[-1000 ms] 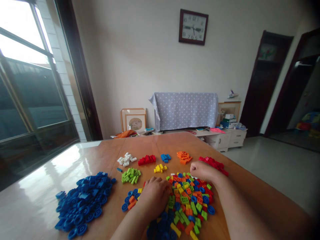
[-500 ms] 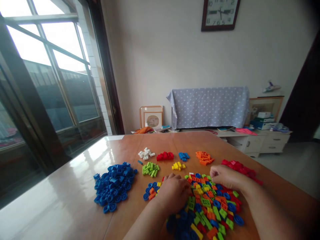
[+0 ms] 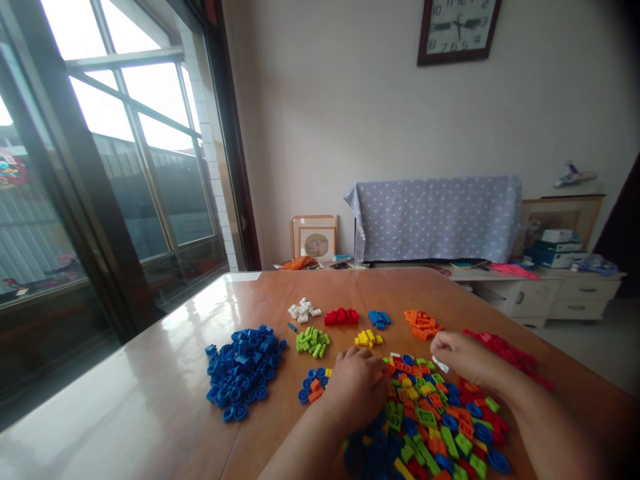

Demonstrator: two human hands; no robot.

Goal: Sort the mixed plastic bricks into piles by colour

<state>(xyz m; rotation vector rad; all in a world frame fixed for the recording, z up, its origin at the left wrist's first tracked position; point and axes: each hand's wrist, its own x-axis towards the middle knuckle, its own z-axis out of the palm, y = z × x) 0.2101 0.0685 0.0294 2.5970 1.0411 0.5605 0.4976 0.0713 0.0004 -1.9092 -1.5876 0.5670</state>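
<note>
A large mixed pile of toy building bricks (image 3: 425, 419) in green, orange, yellow, red and blue lies before me. My left hand (image 3: 361, 383) rests over its left edge, fingers bent downward and together; their tips, and anything in them, are hidden. At the pile's far right edge my right hand (image 3: 453, 353) is closed, with a small white brick (image 3: 441, 365) showing under its fingers. Just beyond the hands are small sorted heaps: yellow bricks (image 3: 369, 339), lime green bricks (image 3: 313, 341), orange bricks (image 3: 423, 325), blue bricks (image 3: 379, 319), red bricks (image 3: 341, 317) and white bricks (image 3: 304, 309).
A big heap of blue pieces (image 3: 246, 373) covers part of the wooden table (image 3: 165, 400) on the left. Red pieces (image 3: 510, 350) lie beyond my right forearm. One blue piece (image 3: 293, 327) lies alone near the green heap. A low cabinet (image 3: 535, 300) stands past the table.
The white brick now shows under my right hand, where none was visible before. My left hand stays on the pile. The whole view has shifted slightly to the left.
</note>
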